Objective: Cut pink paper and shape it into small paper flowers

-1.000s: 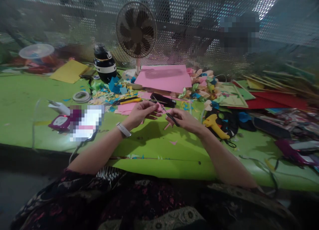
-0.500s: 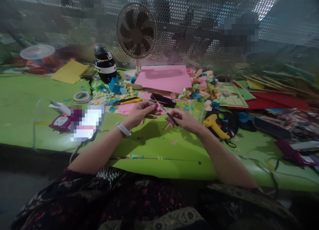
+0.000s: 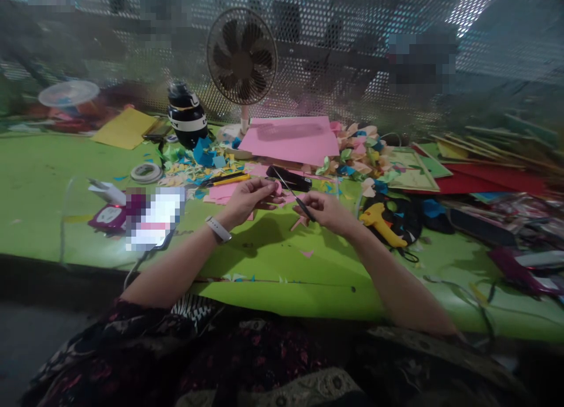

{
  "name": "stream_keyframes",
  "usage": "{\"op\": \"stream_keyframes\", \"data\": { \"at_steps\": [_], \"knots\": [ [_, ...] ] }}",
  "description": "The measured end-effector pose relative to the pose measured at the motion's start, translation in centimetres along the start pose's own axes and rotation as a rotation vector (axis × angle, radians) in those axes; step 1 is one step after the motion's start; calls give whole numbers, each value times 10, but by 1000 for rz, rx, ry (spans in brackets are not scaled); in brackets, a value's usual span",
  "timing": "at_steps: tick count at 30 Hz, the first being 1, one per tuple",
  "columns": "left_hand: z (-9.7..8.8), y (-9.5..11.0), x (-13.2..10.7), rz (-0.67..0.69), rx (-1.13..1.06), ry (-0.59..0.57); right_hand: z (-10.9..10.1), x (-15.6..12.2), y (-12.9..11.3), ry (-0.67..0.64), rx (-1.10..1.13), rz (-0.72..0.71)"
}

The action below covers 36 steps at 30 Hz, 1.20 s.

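My left hand (image 3: 250, 199) pinches a small pink paper piece (image 3: 277, 188) above the green table (image 3: 273, 260). My right hand (image 3: 326, 211) grips small black-handled scissors (image 3: 294, 195), whose blades point up and left toward the pink piece. A white watch sits on my left wrist. Small pink scraps (image 3: 299, 223) lie on the table just below my hands.
A desk fan (image 3: 241, 57) stands behind a pink paper sheet (image 3: 291, 138). Coloured paper scraps, a tape roll (image 3: 145, 172), a black stapler (image 3: 288, 178), a yellow glue gun (image 3: 379, 219), a phone (image 3: 152, 216) and red and green sheets at right crowd the table.
Both hands stay almost still; the scissors blades shift slightly against the pink piece.
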State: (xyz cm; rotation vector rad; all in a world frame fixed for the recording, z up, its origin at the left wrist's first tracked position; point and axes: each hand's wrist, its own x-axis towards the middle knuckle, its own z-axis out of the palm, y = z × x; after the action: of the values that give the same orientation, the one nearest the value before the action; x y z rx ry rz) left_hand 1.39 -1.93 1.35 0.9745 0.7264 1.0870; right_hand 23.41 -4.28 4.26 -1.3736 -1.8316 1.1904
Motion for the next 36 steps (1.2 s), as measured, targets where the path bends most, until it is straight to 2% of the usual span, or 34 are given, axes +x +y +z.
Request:
{"op": "stream_keyframes", "data": {
  "at_steps": [5, 8, 11, 14, 17, 22, 28, 31, 36],
  "knots": [
    [-8, 15, 3, 126, -51, 116, -2, 2, 6, 40, -117, 18],
    [-12, 24, 4, 163, -96, 220, -1, -1, 3, -61, -309, 0],
    [-13, 28, 5, 155, -93, 275, 2, -7, -2, -206, -594, -51],
    [-13, 27, 5, 151, -90, 277, 8, -14, -6, -312, -825, -107],
    [-11, 23, 5, 128, -109, 250, 16, -21, -8, -357, -945, -132],
    [-8, 16, 8, 24, -132, 228, 19, -23, -10, -405, -944, -133],
    [-6, 5, 6, 13, -101, 164, 4, -18, -15, -465, -772, -96],
    [-3, 2, 4, 11, -94, 137, -6, -14, -14, -341, -617, -72],
    [-1, 6, 3, 47, -105, 169, -28, -3, 2, 40, -533, -118]
  ]
}}
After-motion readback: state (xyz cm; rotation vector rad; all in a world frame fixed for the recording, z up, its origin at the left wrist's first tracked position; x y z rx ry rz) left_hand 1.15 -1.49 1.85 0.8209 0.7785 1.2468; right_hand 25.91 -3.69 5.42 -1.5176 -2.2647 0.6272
